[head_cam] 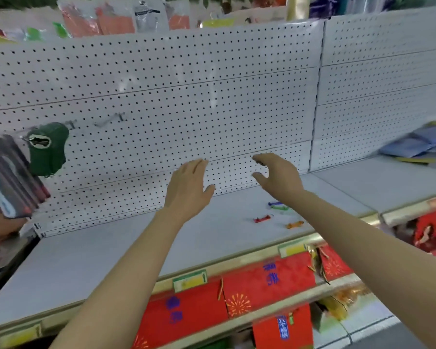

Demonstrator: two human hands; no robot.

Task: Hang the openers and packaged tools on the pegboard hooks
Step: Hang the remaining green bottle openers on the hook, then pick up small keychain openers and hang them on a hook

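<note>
Head view: both hands' fingers loose, empty, before pegboard (161, 79); small openers (278, 214) on shelf (111, 253)

Both hands, left (186, 182) and right (278, 176), reach empty toward the pegboard (161, 84) above small openers (277, 206) on the shelf (111, 253).

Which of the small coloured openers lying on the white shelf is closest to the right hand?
The blue-and-green opener, lying just below the right hand. The red opener and orange opener lie nearer the shelf's front edge.
</note>
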